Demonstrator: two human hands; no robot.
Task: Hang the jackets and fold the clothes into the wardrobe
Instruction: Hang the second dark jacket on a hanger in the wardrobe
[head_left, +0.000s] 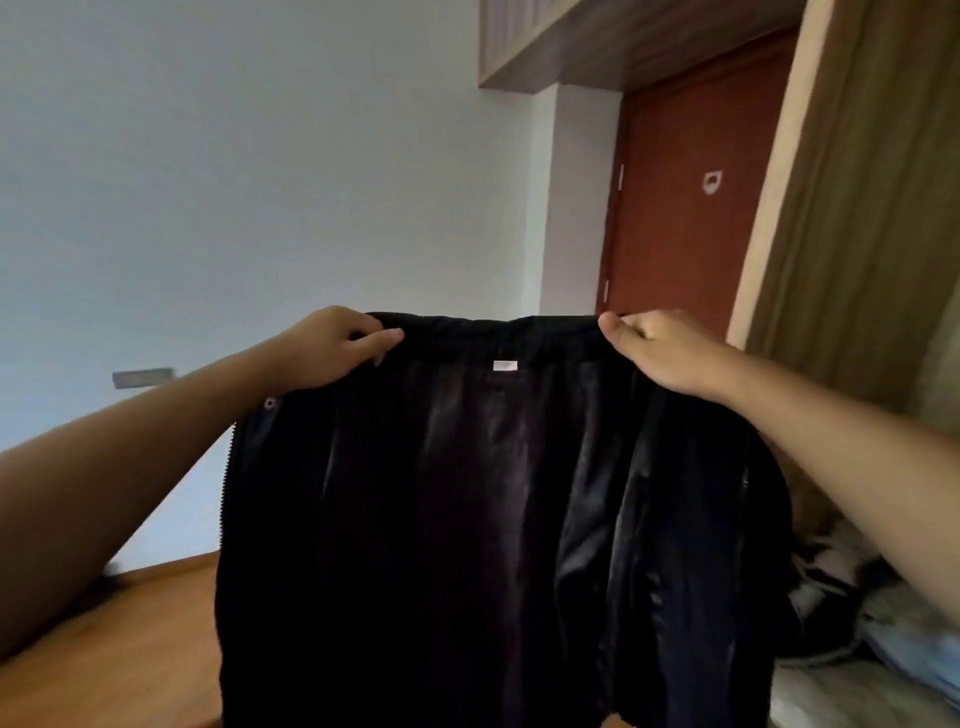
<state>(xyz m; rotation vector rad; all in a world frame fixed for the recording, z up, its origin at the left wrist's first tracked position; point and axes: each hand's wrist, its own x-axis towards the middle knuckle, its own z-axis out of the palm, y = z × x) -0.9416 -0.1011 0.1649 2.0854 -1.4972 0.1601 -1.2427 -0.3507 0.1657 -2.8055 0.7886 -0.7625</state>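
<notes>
A black jacket (493, 519) hangs spread out in front of me, its shiny lining facing me and a small white label just below the collar. My left hand (332, 345) grips the collar's left end, fingers curled over the top edge. At the collar's right end, my right hand (670, 348) pinches the fabric with thumb on the near side. A zipper runs down the jacket's left edge, with a metal snap near my left wrist. The jacket's lower part runs out of view.
A heap of clothes (872, 613) lies at the lower right. A wooden wardrobe panel (852, 234) rises on the right, beside a reddish-brown door (691, 208). A wooden overhead cabinet (597, 47) sits above. White wall (234, 182) fills the left; wooden floor (145, 639) shows below.
</notes>
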